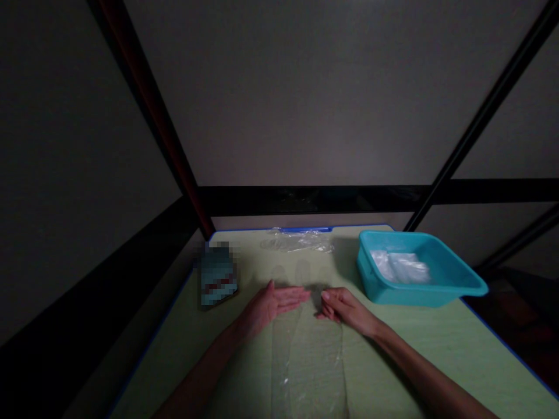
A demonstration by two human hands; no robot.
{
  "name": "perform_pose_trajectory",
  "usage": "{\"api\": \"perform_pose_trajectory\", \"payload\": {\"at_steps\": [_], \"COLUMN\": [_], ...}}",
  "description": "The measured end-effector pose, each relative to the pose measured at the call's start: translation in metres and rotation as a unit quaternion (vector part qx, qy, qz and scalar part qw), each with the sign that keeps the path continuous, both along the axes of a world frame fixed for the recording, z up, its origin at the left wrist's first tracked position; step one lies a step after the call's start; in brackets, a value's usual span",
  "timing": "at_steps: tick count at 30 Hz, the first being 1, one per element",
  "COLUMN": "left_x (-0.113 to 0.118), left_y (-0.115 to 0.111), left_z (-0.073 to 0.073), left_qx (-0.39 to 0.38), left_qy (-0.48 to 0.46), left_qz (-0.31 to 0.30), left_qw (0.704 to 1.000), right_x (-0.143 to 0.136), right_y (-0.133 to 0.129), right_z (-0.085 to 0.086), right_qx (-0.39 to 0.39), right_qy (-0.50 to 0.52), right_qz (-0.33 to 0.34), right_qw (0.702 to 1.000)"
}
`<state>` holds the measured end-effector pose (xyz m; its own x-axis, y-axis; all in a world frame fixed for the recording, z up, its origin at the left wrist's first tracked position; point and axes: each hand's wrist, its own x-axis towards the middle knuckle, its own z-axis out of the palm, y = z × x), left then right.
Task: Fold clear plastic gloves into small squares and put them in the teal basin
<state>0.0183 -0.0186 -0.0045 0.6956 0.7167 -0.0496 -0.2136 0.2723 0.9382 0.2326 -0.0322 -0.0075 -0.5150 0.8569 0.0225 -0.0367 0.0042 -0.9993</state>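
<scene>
A clear plastic bag (308, 361) lies flat on the pale green table (393, 361), stretching toward the near edge. Over its far end is my left hand (275, 305), fingers stretched out and close together, palm partly showing. My right hand (345, 308) is at the right side of the same bag, thumb and index finger pinched together on its far part. A crumpled clear plastic piece (301, 240) lies beyond both hands, near the table's far edge.
On the right stands a turquoise basin (406, 294) with folded clear plastic (406, 267) in it. A blurred, pixelated object (218, 273) sits at the table's left edge. Grey panels (305, 105) with dark frames rise behind the table.
</scene>
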Motion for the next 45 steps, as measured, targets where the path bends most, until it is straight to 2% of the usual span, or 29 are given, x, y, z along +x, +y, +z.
{"api": "perform_pose_trajectory", "payload": {"at_steps": [4, 6, 9, 11, 17, 21, 24, 27, 30, 33, 37, 41, 43, 45], "left_x": [0.002, 0.004, 0.006, 0.006, 0.004, 0.002, 0.002, 0.002, 0.002, 0.000, 0.001, 0.001, -0.002, -0.007], "left_y": [0.002, 0.002, -0.001, -0.002, 0.000, 0.001, 0.001, 0.001, 0.000, 0.001, 0.003, 0.005, 0.005, 0.004], "left_z": [-0.015, -0.020, -0.022, -0.021, -0.016, -0.014, -0.014, -0.017, -0.019, -0.023, -0.028, -0.026, -0.020, -0.013], "left_qx": [-0.010, -0.004, 0.005, 0.008, -0.004, -0.013, -0.013, -0.013, -0.013, -0.020, -0.028, -0.024, -0.024, -0.026], "left_qy": [0.022, 0.045, 0.066, 0.070, 0.029, 0.008, 0.012, 0.018, 0.018, 0.010, -0.016, -0.057, -0.074, -0.095], "left_qz": [-0.036, -0.033, -0.018, -0.016, -0.006, -0.028, -0.044, -0.042, -0.034, -0.032, -0.035, -0.029, -0.021, -0.013], "left_qw": [0.999, 0.998, 0.998, 0.997, 1.000, 1.000, 0.999, 0.999, 0.999, 0.999, 0.999, 0.998, 0.997, 0.995], "right_x": [0.000, 0.001, 0.000, -0.002, 0.000, 0.003, 0.001, -0.001, -0.001, -0.001, -0.001, -0.001, 0.002, 0.006], "right_y": [-0.002, -0.003, -0.005, -0.005, 0.001, 0.002, 0.000, -0.003, -0.005, -0.006, -0.004, 0.001, 0.000, -0.008], "right_z": [-0.007, -0.006, -0.002, -0.002, -0.011, -0.012, -0.009, -0.007, -0.005, -0.004, -0.007, -0.011, -0.005, 0.006], "right_qx": [0.024, 0.053, 0.097, 0.099, -0.018, -0.041, -0.015, 0.041, 0.108, 0.157, 0.166, 0.117, 0.107, 0.147], "right_qy": [-0.027, -0.059, -0.109, -0.114, 0.052, 0.103, 0.066, -0.025, -0.127, -0.180, -0.179, -0.126, -0.117, -0.138], "right_qz": [0.002, -0.004, -0.011, -0.015, -0.066, -0.071, -0.052, -0.026, -0.007, 0.003, 0.003, -0.015, -0.029, -0.034], "right_qw": [0.999, 0.997, 0.989, 0.988, 0.996, 0.991, 0.996, 0.998, 0.986, 0.971, 0.970, 0.985, 0.987, 0.979]}}
